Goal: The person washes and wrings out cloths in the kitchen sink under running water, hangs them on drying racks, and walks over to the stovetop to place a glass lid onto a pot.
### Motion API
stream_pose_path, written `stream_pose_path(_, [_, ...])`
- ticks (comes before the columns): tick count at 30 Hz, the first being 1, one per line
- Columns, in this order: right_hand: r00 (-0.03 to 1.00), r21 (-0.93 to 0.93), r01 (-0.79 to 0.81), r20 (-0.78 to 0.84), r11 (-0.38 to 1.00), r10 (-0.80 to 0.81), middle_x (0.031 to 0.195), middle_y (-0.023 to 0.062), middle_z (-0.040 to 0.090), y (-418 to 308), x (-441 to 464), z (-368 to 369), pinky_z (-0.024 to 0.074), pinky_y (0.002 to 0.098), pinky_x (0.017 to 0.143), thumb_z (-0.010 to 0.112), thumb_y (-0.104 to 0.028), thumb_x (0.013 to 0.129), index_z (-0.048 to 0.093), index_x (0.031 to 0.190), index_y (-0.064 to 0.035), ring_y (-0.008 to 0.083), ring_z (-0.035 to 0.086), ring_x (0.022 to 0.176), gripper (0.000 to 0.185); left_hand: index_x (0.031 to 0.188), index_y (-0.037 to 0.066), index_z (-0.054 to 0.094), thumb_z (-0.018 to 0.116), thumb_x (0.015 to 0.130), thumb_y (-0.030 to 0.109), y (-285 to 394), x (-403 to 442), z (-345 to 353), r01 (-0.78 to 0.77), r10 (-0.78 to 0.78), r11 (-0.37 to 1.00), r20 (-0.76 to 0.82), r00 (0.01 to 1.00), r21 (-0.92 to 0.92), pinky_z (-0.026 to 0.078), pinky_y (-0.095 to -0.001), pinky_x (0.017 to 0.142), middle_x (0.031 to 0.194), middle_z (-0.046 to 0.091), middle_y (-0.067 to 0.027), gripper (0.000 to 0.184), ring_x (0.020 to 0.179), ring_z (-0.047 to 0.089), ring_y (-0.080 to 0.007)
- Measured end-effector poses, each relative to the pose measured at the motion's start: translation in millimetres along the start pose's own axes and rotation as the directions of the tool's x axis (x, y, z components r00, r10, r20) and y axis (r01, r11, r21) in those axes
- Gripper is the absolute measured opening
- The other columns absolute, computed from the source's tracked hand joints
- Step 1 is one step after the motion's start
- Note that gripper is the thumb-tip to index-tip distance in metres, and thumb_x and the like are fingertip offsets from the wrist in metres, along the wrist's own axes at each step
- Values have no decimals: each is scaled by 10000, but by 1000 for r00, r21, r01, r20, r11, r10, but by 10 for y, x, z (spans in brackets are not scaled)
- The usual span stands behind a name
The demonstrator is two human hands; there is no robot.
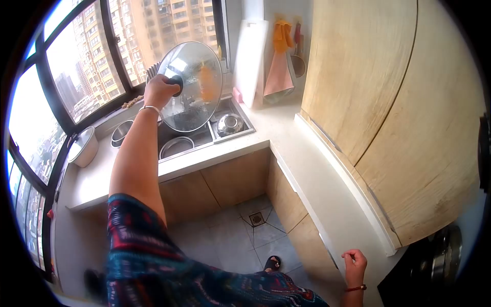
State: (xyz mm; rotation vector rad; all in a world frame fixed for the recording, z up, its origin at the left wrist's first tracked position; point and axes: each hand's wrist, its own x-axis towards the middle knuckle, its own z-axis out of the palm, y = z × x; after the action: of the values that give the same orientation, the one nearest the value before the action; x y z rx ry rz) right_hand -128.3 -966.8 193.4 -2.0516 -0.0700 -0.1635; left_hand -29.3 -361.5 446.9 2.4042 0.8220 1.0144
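My left hand grips the black knob of a large glass lid, held upright above the sink. Droplets cover parts of the glass. Below the lid, in the sink, lies a round metal-rimmed item, partly hidden by the lid and my forearm. An upturned steel bowl sits in the right part of the sink. My right hand hangs near the counter edge at the lower right, its fingers curled with nothing visible in them.
A steel container and a white lidded pot stand left of the sink. A white board leans at the back corner, beside a hanging orange and pink towel and a strainer. Wooden cabinets rise at right.
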Motion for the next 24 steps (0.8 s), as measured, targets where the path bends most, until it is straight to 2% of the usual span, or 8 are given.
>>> stream_pose_path(2, [994,-18,61,94,998,-59,686,63,592,-143,328,159,447,242,643,533,7,748,540,728,3,125,565,662,21,815,14,603,648,569,218,-221,196,32,52,-58,994,-70,996,-92,459,-285,630,663,618,-101,323,645,600,-188])
stream_pose_path(5, [988,-3,118,103,993,-117,694,85,595,-396,622,469,452,271,652,554,0,719,555,708,9,168,573,665,14,840,-1,604,668,560,166,-579,434,90,89,-119,972,-126,985,-220,461,-260,568,647,609,-87,332,579,589,-149])
stream_pose_path(8, [981,-96,173,107,980,-162,700,57,586,-507,671,740,443,244,644,526,11,754,537,746,1,118,550,662,17,863,-6,604,673,562,165,-919,697,132,71,-101,977,-138,985,-202,463,-254,570,664,612,-84,353,584,590,-139])
stream_pose_path(12, [1000,-8,-14,-9,1000,14,700,48,578,-785,388,1145,439,240,647,528,7,752,541,729,-6,116,541,666,30,901,-22,591,666,572,164,-1211,957,245,63,-76,967,-44,996,-247,462,-243,578,689,616,-83,386,596,591,-128])
stream_pose_path(15, [1000,-109,-24,-14,994,23,703,71,590,-1026,118,1393,450,263,646,563,7,716,561,725,-3,160,568,669,13,879,-18,591,656,584,165,-1472,1179,391,35,-35,976,4,999,-214,454,-239,566,679,611,-77,353,584,583,-122])
stream_pose_path(18, [994,-90,-58,-95,994,49,719,80,594,-1282,-139,1541,454,272,628,574,-24,726,575,734,-19,179,577,677,10,868,6,577,624,601,199,-1759,1374,629,-165,164,986,-49,985,-9,455,-299,616,713,608,-119,333,651,592,-219])
stream_pose_path(20, [994,-220,-31,-105,975,8,735,85,598,-1466,-314,1534,455,293,617,592,-79,737,581,751,-39,215,575,680,44,861,22,567,603,612,222,-1927,1504,806,-271,278,959,-85,957,82,455,-339,649,736,607,-147,322,696,597,-283])
stream_pose_path(24, [982,-204,-21,-185,979,-17,735,81,598,-1283,-748,1480,458,310,626,581,-112,754,580,777,-51,233,574,696,66,993,12,528,557,670,211,-2183,1611,1025,-265,267,951,11,964,159,450,-392,710,863,596,-205,381,796,585,-340])
